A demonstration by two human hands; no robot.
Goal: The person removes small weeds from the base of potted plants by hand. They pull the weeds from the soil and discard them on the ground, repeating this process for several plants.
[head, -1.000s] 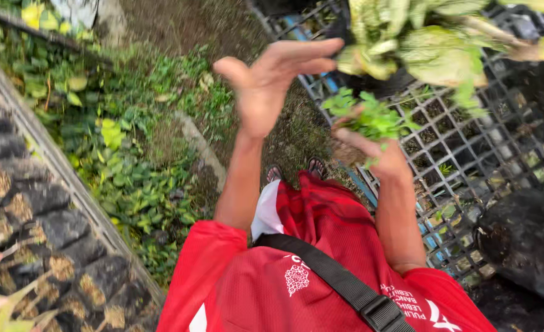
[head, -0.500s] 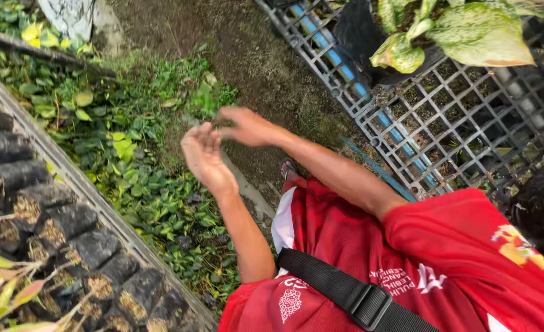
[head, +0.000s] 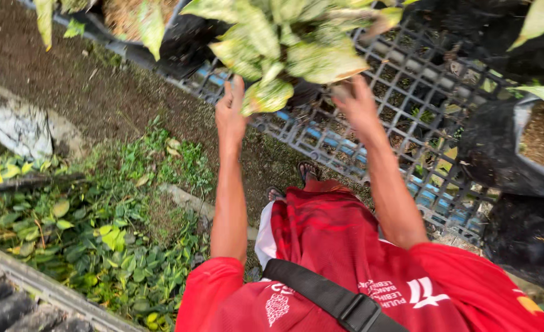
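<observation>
Both your hands have swung up and away from each other since half a second ago, when they met low over the dirt; now they reach into the leaves. Your left hand (head: 230,117) is spread flat, fingers straight up, holding nothing, its fingertips right beside the lowest mottled leaf (head: 267,96). Your right hand (head: 357,106) is up under the foliage, knuckles toward the camera; its fingertips are hidden behind a leaf, so I can't tell whether it's pinching anything or loose.

The plant (head: 284,37) with pale green-and-cream leaves sits at the top centre, on the plastic grid tray (head: 432,98), and looks to be in a black grow bag (head: 186,49). Another black bag (head: 518,154) with brown fill stands to the right.

Progress, as I judge it: you're at the reach stage. Neither hand shows a firm hold on the plant, which sits where it is, so whatever you do to it is not yet done.

Ground: bare dark soil (head: 56,80) at upper left, a patch of low green weeds (head: 112,227) at lower left, a row of small black seedling bags (head: 13,304) at the bottom-left corner. Outdoor nursery, cramped; your sandalled feet (head: 309,171) stand at the grid's edge.
</observation>
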